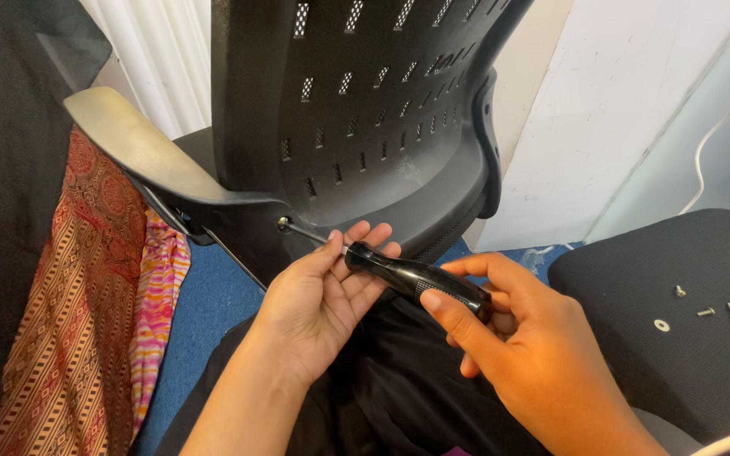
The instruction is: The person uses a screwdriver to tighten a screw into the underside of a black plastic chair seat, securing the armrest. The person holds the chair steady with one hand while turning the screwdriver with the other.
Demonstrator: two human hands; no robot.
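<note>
The right hand's grip (500, 338) is closed around the black screwdriver (416, 279) handle, whose tip sits in a screw (284, 223) on the chair back (356, 110). The left hand (318, 295), fingers open, steadies the shaft. Spare screws (706, 312) lie right of the chair back.

Chair back (365, 127): black plastic, w/ rows of small slanted slots through which white is seen. Armrest (137, 148): grey-beige top, black underneath. Screwdriver (416, 279): glossy black handle w/ a finely dotted band, silver shaft. Seat cushion (686, 321) at right: black woven fabric; on it, silver-coloured screws (707, 311) and a pale washer (661, 325). Floor (204, 312): blue carpet. Cloth (69, 321) at left: rust-red and orange, printed w/ paisley and small geometric bands; beside it a strip (158, 312) in pink, orange and yellow stripes. Wall (618, 93): off-white. Cable (720, 127): white. Dark clothing is seen at bottom centre.
</note>
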